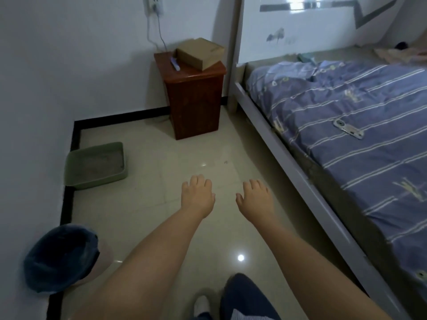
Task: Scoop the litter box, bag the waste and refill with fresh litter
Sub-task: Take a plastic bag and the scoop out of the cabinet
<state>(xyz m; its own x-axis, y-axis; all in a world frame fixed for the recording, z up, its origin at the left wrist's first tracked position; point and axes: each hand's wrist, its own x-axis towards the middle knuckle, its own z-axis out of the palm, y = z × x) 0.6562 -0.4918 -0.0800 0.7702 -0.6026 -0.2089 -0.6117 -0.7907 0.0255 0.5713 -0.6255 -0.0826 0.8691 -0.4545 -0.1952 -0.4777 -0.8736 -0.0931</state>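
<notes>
- The left hand [197, 196] was held out over the floor [161, 215], palm down, fingers loose and gripping nothing.
- The right hand [255, 199] hung just beside it, apart from it, likewise palm down with relaxed fingers and nothing in them.
- Both bare forearms reached forward from the bottom of the view, above a dark trouser leg [245, 296] and a white shoe [201, 304].
- The green litter box [97, 166] sat on the floor to the left of the hands, well apart from them, against the wall near the corner, with greyish litter [97, 162] lying inside.
- A bin lined with a dark blue bag [61, 257] stood nearer, by the same wall at lower left.
- A reddish-brown cabinet [194, 98] stood further back, with a cardboard box [201, 53] on top.
- A bed [288, 162] with a striped blue cover [358, 135] ran along the right side.
</notes>
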